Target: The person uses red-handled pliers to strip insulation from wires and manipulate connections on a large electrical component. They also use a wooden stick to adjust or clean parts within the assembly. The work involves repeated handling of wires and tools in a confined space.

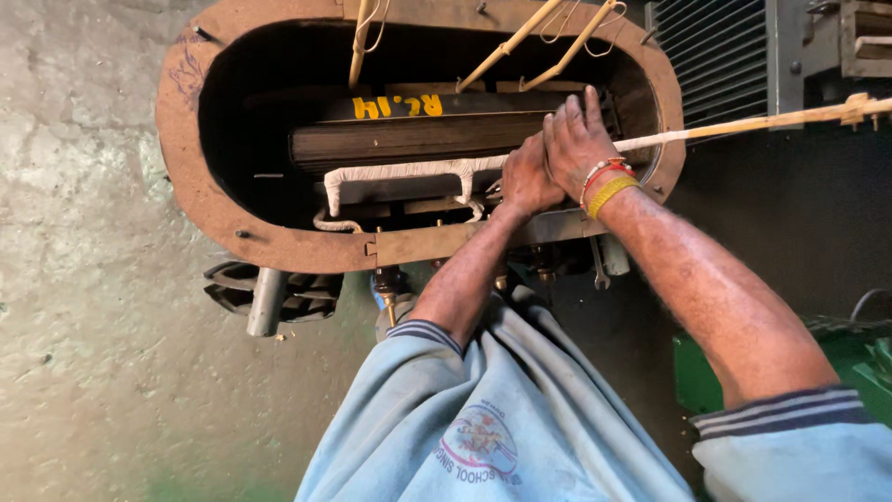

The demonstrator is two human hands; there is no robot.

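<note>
While both hands work close together over the open top of a rusty oval steel tank [186,177], the left hand [526,178] is curled into a fist down inside the opening, though what it grips is hidden by the right hand [578,139]. That hand lies flat, fingers spread and pointing away, pressed on the top of the core assembly [409,139] inside the tank. Its wrist carries red, white and yellow bands.

The core is a long dark block of stacked thin plates lying lengthwise in the tank, with yellow painted marks on a dark bar along its far side. Just below it runs a lead wrapped in white cloth tape [400,172], bent down at its left end and tied in places. A pale paper-wrapped rod [753,123] passes from under the right hand out over the tank's rim to the right. More tan wrapped leads [520,37] rise from the far edge. A brown metal bracket [437,240] crosses the near rim. The tank stands on a concrete floor [84,325].
</note>
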